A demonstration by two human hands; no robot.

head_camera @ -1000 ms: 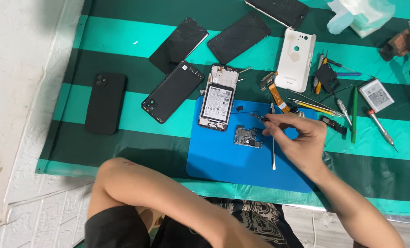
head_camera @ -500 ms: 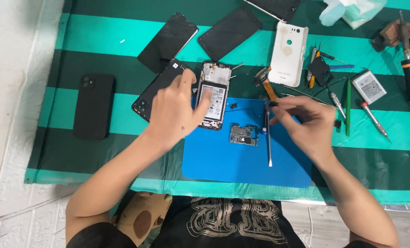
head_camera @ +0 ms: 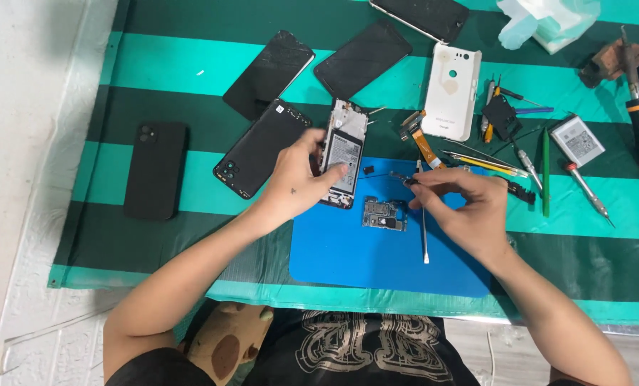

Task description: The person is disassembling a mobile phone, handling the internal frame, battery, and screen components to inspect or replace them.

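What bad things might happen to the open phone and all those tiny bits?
The left hand grips the opened phone by its edge, partly off the blue mat; it might slip or tip. The right hand pinches a small dark part over the mat, which could drop and get lost on the striped cloth. The bare circuit board lies close under both hands and could be knocked.

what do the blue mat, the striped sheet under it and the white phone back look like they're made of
Blue mat: probably silicone or rubber; matte, even colour, rounded corners, lies flat.
Striped sheet: looks like woven plastic tarpaulin; slight sheen, creases, a thin edge on the floor.
White phone back: likely hard plastic; smooth, opaque, satin white with clean cut-outs. Glass can't be ruled out.
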